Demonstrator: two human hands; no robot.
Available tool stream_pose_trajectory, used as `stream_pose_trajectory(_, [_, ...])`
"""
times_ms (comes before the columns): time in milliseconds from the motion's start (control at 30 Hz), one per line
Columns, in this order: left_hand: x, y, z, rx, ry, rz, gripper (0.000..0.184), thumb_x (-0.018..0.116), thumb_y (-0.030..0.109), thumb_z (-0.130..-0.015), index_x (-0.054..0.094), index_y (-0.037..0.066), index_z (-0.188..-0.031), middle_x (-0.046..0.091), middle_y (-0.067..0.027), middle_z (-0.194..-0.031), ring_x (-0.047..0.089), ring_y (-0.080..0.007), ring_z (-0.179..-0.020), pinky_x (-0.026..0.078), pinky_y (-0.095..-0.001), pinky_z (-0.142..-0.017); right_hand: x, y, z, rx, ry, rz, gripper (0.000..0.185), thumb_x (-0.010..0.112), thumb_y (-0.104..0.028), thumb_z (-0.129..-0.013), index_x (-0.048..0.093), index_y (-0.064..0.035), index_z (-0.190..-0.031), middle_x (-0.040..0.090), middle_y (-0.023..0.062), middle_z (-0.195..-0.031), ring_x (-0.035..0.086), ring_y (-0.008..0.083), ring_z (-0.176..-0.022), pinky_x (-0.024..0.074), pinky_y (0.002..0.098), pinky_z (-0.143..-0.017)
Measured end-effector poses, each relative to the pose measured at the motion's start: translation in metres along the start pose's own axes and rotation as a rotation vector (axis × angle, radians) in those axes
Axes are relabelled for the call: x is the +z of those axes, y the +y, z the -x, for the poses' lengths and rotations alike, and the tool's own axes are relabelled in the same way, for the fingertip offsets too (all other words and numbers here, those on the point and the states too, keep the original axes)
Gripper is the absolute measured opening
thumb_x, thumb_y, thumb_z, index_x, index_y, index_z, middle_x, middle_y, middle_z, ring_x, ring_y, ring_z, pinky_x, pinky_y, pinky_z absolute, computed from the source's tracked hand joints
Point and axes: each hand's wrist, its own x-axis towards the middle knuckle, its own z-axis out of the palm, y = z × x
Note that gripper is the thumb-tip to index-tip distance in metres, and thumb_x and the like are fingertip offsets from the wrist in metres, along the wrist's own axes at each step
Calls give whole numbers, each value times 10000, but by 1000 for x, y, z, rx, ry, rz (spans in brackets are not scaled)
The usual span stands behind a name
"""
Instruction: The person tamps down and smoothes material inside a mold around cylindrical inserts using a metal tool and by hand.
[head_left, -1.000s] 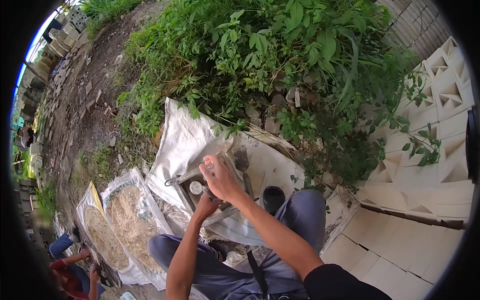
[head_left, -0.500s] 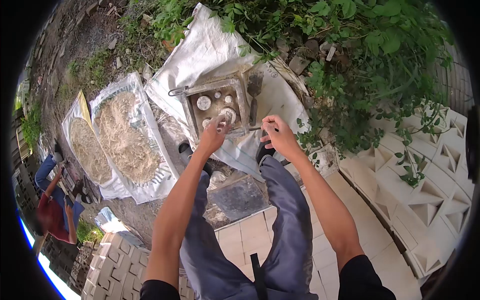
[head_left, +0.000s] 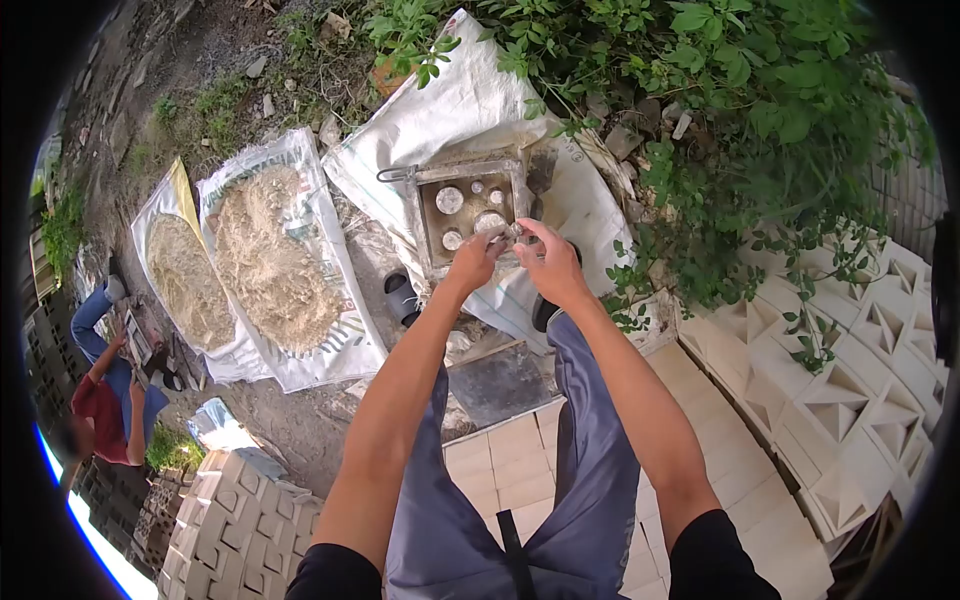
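Holding small piece (head_left: pixel 516 230), both hands (head_left: pixel 552 268), sack lettering (head_left: pixel 343 333) unclear

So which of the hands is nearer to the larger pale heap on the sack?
Left. The left hand is by the frame's near edge, rightward of the heap; the right hand is just beyond it, farther off.

Bright, even daylight covers the ground, with soft shadows inside the frame (head_left: pixel 418 222). The pale sacks (head_left: pixel 480 85) reflect strongly; a lower-left strip glares white-blue. Fisheye distortion bends the edges into black corners; the leaves (head_left: pixel 800 90) look slightly soft.
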Motion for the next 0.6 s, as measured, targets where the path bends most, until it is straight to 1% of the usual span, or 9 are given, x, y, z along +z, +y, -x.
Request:
stream_pose_trajectory(167, [-2, 3, 4, -5, 3, -29, 435, 599, 272, -925, 552, 43, -1292, 616, -236, -1195, 603, -374, -1098, 469, -409, -921, 4, 7, -3, -61, 83, -28, 385, 674, -168, -867, 583, -28, -1214, 619, 157, -1091, 635, 260, -869, 513, 349, -770])
stream_pose_trajectory(233, [4, -5, -1, 199, 155, 6, 350, 635, 183, -889, 600, 38, -1206, 642, -228, -1122, 607, -399, -1040, 478, -443, -891, 5, 8, -14, -113, 112, -106, 326, 678, -139, -863, 610, -20, -1159, 620, 140, -1057, 636, 241, -855, 519, 311, -733])
stream_pose_trajectory(300, [12, -12, 2, 220, 186, 1, 346, 642, 162, -882, 601, 36, -1201, 642, -226, -1121, 608, -398, -1040, 483, -437, -886, 4, 10, -16, -147, 137, -116, 299, 684, -89, -848, 620, -12, -1130, 618, 133, -1021, 637, 222, -852, 519, 290, -705])
stream_pose_trajectory(400, [20, -10, -2, 212, 225, 59, 340, 649, 141, -874, 601, 35, -1194, 643, -221, -1122, 609, -396, -1041, 490, -430, -876, 0, 20, -15, -209, 57, -129, 347, 673, 7, -815, 606, -19, -1154, 616, 129, -1057, 634, 224, -844, 518, 314, -709])
stream_pose_trajectory(433, [25, -15, 2, 167, 227, 107, 338, 649, 141, -873, 601, 36, -1191, 643, -218, -1124, 608, -395, -1043, 492, -429, -871, -2, 18, -11, -206, 59, -131, 347, 673, 7, -815, 606, -19, -1154, 616, 129, -1057, 634, 224, -844, 518, 314, -709])
stream_pose_trajectory(500, [22, -15, -5, 222, 290, 48, 330, 642, 162, -880, 601, 31, -1180, 644, -219, -1111, 610, -400, -1027, 494, -440, -856, -14, 8, -17, -171, -50, -49, 369, 654, 16, -824, 589, -25, -1185, 616, 125, -1086, 634, 219, -832, 518, 313, -710])
stream_pose_trajectory(533, [14, -3, -7, 224, 192, 1, 332, 641, 179, -882, 599, 32, -1176, 645, -216, -1100, 611, -400, -1017, 493, -447, -849, -19, 8, -21, -141, -113, -47, 367, 630, 24, -835, 581, -37, -1193, 614, 134, -1102, 633, 260, -880, 515, 347, -763])
stream_pose_trajectory(567, [7, 1, -10, 221, 93, -47, 334, 641, 196, -883, 598, 33, -1172, 647, -214, -1089, 612, -401, -1008, 492, -454, -842, -23, 5, -24, -155, -110, -52, 367, 630, 24, -835, 581, -37, -1193, 614, 134, -1102, 633, 260, -880, 515, 347, -763])
stream_pose_trajectory(600, [2, 0, -19, 242, 12, -89, 359, 662, 257, -866, 598, 34, -1140, 650, -209, -1068, 613, -400, -980, 491, -465, -821, -28, 2, -32, -172, -198, 59, 353, 621, 24, -836, 586, -42, -1181, 612, 140, -1105, 624, 288, -916, 505, 370, -798])
